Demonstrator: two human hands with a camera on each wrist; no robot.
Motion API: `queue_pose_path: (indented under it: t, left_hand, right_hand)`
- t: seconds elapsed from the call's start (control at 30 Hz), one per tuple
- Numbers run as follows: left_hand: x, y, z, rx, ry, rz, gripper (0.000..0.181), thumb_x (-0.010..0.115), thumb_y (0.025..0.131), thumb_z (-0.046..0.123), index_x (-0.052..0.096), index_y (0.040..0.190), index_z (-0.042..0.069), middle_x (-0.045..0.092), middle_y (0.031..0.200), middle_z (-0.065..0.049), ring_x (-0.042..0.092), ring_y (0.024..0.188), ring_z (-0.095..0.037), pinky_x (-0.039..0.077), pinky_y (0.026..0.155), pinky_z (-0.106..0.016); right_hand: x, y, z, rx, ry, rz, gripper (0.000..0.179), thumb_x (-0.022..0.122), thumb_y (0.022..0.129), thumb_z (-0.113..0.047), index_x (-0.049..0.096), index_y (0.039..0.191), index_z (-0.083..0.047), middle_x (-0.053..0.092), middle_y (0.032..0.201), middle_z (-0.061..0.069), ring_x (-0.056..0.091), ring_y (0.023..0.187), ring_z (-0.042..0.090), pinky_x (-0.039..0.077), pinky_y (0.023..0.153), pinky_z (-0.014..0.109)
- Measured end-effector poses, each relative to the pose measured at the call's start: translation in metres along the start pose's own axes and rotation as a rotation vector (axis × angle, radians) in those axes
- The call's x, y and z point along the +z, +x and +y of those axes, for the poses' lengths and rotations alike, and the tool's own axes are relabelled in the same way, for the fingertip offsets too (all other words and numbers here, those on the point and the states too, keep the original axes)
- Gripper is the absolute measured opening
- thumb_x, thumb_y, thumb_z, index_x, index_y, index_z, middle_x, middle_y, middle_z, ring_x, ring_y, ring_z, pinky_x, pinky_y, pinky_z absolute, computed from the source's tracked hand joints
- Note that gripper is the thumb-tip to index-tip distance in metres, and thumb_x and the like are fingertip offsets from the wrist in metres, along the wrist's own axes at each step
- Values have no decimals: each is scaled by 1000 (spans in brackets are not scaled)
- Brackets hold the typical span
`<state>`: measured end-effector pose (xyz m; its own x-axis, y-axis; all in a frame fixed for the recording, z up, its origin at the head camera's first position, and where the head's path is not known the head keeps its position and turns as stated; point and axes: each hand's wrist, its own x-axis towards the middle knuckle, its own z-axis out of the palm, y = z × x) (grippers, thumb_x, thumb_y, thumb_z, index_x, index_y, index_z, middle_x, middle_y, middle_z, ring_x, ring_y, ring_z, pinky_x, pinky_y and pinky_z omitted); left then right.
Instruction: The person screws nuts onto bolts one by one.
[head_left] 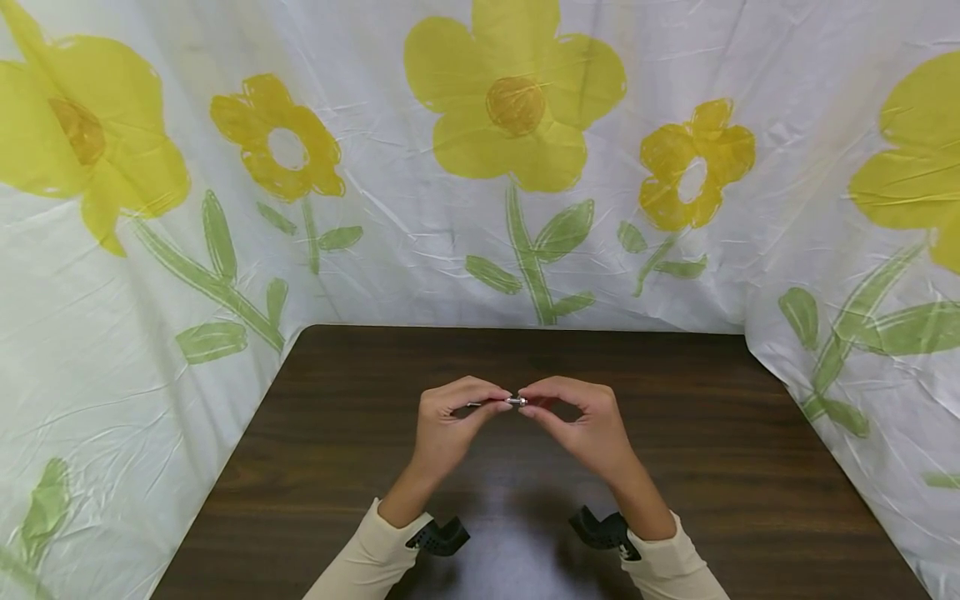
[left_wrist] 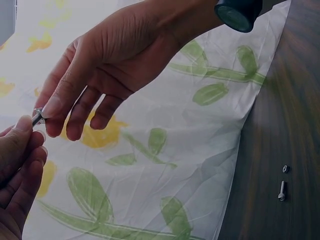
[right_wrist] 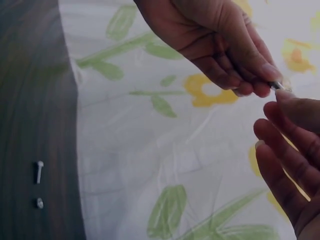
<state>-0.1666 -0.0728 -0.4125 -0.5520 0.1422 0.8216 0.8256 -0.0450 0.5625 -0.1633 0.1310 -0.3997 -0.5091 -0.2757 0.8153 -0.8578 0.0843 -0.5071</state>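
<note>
Raised in front of the table's middle, my left hand (head_left: 442,425) and right hand (head_left: 596,417) meet fingertip to fingertip at a small silver bolt (head_left: 515,401). Thumb and index finger of the left hand pinch one end, and those of the right hand pinch the other, wider end. Fingertips cover much of the bolt (left_wrist: 36,119); whether a nut sits on it I cannot tell. On the table, a loose bolt (left_wrist: 282,191) lies beside a small nut (left_wrist: 285,169), both apart from the hands. These also show in the right wrist view, bolt (right_wrist: 39,171) and nut (right_wrist: 40,203).
A dark wood-grain table (head_left: 337,467) lies below the hands. White cloth (head_left: 390,250) printed with yellow flowers hangs around its back and sides. Each wrist carries a black camera mount, left (head_left: 442,537) and right (head_left: 600,529), over cream sleeves.
</note>
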Motion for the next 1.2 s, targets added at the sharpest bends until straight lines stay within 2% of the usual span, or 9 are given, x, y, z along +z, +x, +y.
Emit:
queue_pose_path:
  t: [0.17, 0.37, 0.53, 0.67, 0.83, 0.9, 1.0, 1.1, 1.2]
  left_hand:
    - [0, 0, 0, 7, -4, -4, 21, 79, 77, -14, 78, 93, -1, 75, 86, -12, 71, 78, -21, 59, 70, -28]
    - [0, 0, -1, 21, -7, -4, 22, 80, 76, -15, 78, 92, -1, 75, 86, -12, 71, 77, -21, 59, 69, -28]
    - [0, 0, -1, 28, -16, -8, 23, 79, 76, -16, 78, 93, -1, 75, 86, -12, 71, 77, -21, 59, 69, -29]
    - [1, 0, -1, 30, -15, -10, 23, 79, 75, -17, 78, 93, -2, 75, 86, -13, 71, 77, -22, 59, 70, -29]
    - [2, -1, 0, 24, -4, -10, 20, 80, 75, -16, 77, 91, -3, 75, 85, -12, 71, 77, -21, 59, 70, -28]
    - [2, -1, 0, 20, 0, -8, 19, 80, 76, -15, 77, 91, -3, 75, 85, -12, 71, 77, -21, 59, 70, -28]
    - [2, -1, -1, 19, 1, -5, 20, 81, 75, -14, 78, 91, -2, 75, 85, -11, 71, 77, -20, 58, 70, -28]
    - [2, -1, -2, 23, -3, 0, 21, 81, 74, -15, 78, 91, -2, 75, 85, -12, 71, 76, -21, 59, 70, -28]
    - [1, -1, -4, 28, -10, 2, 23, 80, 74, -17, 78, 91, -2, 75, 85, -12, 71, 77, -21, 59, 69, -28]
  right_hand:
    - [1, -1, 0, 14, -6, -8, 38, 81, 66, 24, 76, 95, 1, 75, 89, 13, 72, 78, 22, 59, 67, 30]
    - [0, -2, -1, 92, 5, -45, 24, 79, 82, 9, 77, 99, -8, 76, 91, 6, 72, 79, 18, 58, 71, 26]
    - [3, -4, -1, 147, 15, -58, 15, 71, 91, 4, 76, 93, -9, 74, 84, 2, 71, 75, 16, 58, 69, 28]
    - [7, -5, -2, 178, -5, -46, 25, 67, 91, 11, 74, 83, -11, 72, 76, 1, 69, 71, 15, 57, 67, 26]
    - [9, -6, -3, 228, -57, -36, 38, 59, 93, 15, 66, 65, -9, 66, 62, 2, 60, 56, 16, 45, 52, 20]
    - [8, -7, -3, 259, -57, -33, 42, 55, 97, 12, 65, 61, -8, 64, 58, 2, 58, 53, 14, 44, 51, 21]
    - [6, -6, -3, 287, -38, -21, 37, 53, 99, 10, 69, 70, -7, 68, 64, 2, 63, 60, 12, 51, 56, 23]
    - [4, -5, -2, 250, -18, -10, 20, 62, 95, 9, 74, 98, -6, 74, 80, 4, 69, 71, 13, 58, 66, 28]
    - [2, -4, 0, 185, -17, -19, 35, 73, 88, 8, 71, 119, -8, 75, 94, 5, 71, 79, 14, 59, 67, 30]
